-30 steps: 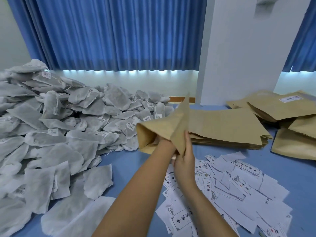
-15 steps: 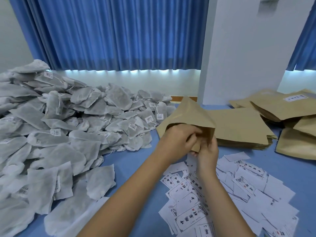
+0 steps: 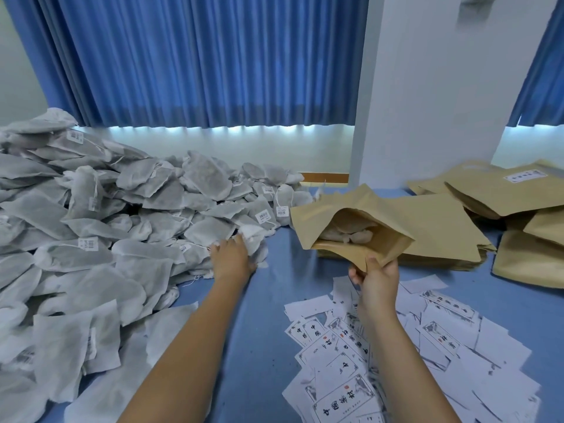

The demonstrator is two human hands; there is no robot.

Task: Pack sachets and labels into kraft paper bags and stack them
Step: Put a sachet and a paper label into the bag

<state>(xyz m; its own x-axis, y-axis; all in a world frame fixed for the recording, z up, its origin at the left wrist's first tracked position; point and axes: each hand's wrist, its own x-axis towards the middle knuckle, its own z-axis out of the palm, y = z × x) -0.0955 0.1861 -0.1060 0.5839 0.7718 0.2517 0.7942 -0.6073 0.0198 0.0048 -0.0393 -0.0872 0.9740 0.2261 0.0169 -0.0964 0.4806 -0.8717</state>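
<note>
Gaping kraft bag (image 3: pixel 324 221) above right grip (image 3: pixel 377 278)

Upper left to upper middle: blue curtain (image 3: pixel 198 62), hanging in close vertical pleats. Ends just above a thin bright band of light (image 3: pixel 213 129) along its hem. Below that, pale wall (image 3: pixel 213 149), running down to the far edge of the tabletop. Far upper left: sliver of plain wall beside the curtain. Right of middle: broad white pillar (image 3: pixel 442 87), reaching from the top edge of the frame down to tabletop level. Upper right corner: second blue curtain (image 3: pixel 543 80), cut off by the frame. Just left of the pillar's foot: short brown wooden strip (image 3: pixel 323 178). Lower middle: bare blue tabletop (image 3: pixel 268 288), matte.
</note>
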